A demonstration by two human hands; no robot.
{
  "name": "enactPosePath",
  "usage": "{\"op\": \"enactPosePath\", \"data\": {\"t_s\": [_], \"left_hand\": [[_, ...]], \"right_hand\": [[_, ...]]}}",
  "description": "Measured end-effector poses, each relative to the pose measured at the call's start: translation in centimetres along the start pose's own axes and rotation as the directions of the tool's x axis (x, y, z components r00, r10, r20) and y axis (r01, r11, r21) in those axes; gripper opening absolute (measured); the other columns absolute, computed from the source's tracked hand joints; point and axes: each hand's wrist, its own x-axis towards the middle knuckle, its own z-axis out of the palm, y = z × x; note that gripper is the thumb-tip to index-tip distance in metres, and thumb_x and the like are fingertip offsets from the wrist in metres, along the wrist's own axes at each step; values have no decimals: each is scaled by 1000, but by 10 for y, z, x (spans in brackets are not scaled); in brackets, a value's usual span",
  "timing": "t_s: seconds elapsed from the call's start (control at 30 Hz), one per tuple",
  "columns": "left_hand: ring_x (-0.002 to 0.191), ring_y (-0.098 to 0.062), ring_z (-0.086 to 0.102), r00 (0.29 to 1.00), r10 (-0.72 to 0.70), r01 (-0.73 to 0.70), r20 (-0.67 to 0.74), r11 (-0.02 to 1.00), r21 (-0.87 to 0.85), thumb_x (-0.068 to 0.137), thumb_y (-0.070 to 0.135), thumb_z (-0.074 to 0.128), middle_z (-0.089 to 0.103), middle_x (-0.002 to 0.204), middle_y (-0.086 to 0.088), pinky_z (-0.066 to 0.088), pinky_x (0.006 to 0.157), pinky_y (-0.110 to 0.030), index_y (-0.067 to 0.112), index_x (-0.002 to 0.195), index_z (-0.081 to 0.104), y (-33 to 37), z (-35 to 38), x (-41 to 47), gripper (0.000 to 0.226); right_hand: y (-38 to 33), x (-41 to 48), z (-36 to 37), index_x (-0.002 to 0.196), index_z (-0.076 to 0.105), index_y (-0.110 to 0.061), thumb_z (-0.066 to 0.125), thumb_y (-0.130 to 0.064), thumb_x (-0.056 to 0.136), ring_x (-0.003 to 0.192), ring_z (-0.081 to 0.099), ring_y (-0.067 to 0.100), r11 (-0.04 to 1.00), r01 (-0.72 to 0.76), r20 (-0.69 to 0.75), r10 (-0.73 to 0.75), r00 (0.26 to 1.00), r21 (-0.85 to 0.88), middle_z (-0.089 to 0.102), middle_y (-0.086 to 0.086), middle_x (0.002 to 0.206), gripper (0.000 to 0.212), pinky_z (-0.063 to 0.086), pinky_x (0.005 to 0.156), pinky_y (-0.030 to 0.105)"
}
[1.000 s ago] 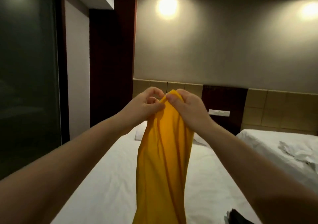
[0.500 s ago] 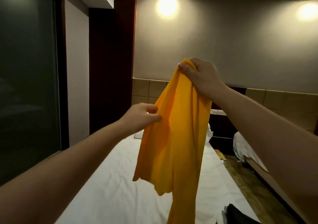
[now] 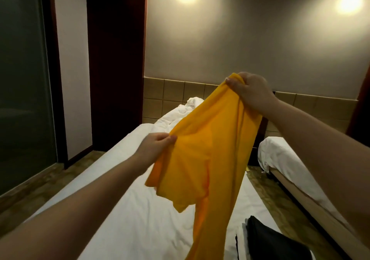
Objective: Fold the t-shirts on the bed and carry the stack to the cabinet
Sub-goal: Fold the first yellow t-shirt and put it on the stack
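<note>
Holding the yellow t-shirt (image 3: pixel 204 159) in the air above the bed (image 3: pixel 140 229), the person had it in the middle of the frame, not yet spread flat. The right hand (image 3: pixel 250 91), in the upper right, had its fingers curled and clamped on a bunched corner of the fabric. The left hand (image 3: pixel 156 147), lower and left of centre, pinched a side edge between thumb and fingers. The cloth hung slanted between the two hands, one sleeve dangled below the left hand, and the lower end went out of the bottom of the frame. I think the main risk was that the shirt would reach the sheet twisted, because the two grips were on uneven points, so the fold would come out crooked and creased. The left pinch held only little fabric and could slip if the hands pulled apart quickly. The hanging end was also near the dark folded pile (image 3: pixel 270 239) at the lower right, and a swing could push this pile out of order. No brand, label or writing could be read on the shirt or anywhere in the room.
</note>
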Motion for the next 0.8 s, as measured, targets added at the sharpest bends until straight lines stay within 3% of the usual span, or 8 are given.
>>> {"op": "enactPosePath", "data": {"t_s": [0.17, 0.3, 0.37, 0.43, 0.53, 0.6, 0.67, 0.8], "left_hand": [[89, -25, 60, 986, 160, -152, -42, 977, 152, 91, 33, 49, 61, 92, -4, 49, 83, -37, 12, 97, 63, 16, -24, 2, 26], [86, -20, 56, 935, 333, -268, -123, 890, 369, 92, 32, 46, 59, 95, -5, 43, 76, -29, 7, 106, 64, 28, -44, 4, 33], [80, -18, 53, 896, 389, -302, -215, 887, 350, 94, 31, 44, 58, 92, -8, 41, 68, -24, 7, 99, 63, 38, -50, 5, 31], [82, -22, 54, 930, 333, -263, -153, 898, 353, 95, 30, 43, 58, 92, -10, 42, 70, -25, 6, 96, 62, 40, -50, 11, 31], [88, -28, 58, 988, 136, -156, 77, 879, 451, 95, 31, 43, 59, 88, -10, 44, 74, -29, 8, 93, 64, 22, -48, 10, 31], [80, -26, 56, 983, 186, -175, -14, 945, 276, 94, 31, 42, 55, 79, -6, 41, 68, -26, 11, 83, 59, 25, -58, 10, 29], [73, -18, 52, 971, 230, -209, -58, 945, 251, 94, 33, 41, 52, 76, 0, 40, 66, -23, 14, 79, 55, 35, -64, 12, 28], [76, -16, 55, 981, 195, -191, -19, 973, 129, 90, 44, 38, 57, 84, 1, 41, 67, -26, 25, 81, 55, 45, -68, 5, 27]], "right_hand": [[18, -10, -2, 120, 57, -9, 47, -39, 95, 96, 51, 20, 992, -106, 116, 98, 988, 68, 53, 3, 102, 41, 38, 82, 30], [14, -14, -3, 119, 58, -8, 46, -39, 95, 94, 52, 19, 984, -87, 32, 83, 996, 153, 55, 3, 101, 41, 39, 81, 30], [8, -15, -5, 122, 56, -7, 46, -39, 95, 94, 53, 18, 961, -104, 0, 108, 994, 257, 56, 4, 102, 43, 39, 80, 29], [3, -17, -6, 122, 55, -6, 47, -39, 94, 91, 54, 18, 918, -195, 99, 171, 980, 344, 57, 6, 102, 43, 42, 76, 29], [5, -25, 0, 118, 58, -9, 52, -39, 91, 97, 56, 25, 962, -246, 355, 191, 915, 116, 58, 8, 103, 41, 46, 84, 38], [8, -24, -2, 117, 58, -10, 51, -40, 92, 99, 56, 26, 958, -227, 223, 186, 957, 173, 57, 6, 102, 39, 45, 91, 41], [5, -21, -5, 114, 59, -9, 49, -38, 94, 90, 55, 21, 942, -206, 154, 170, 973, 264, 59, 5, 98, 36, 44, 86, 36], [0, -15, -9, 113, 57, -5, 43, -38, 97, 86, 47, 17, 993, -83, -95, 91, 991, 84, 51, 2, 94, 39, 32, 78, 28]]}}
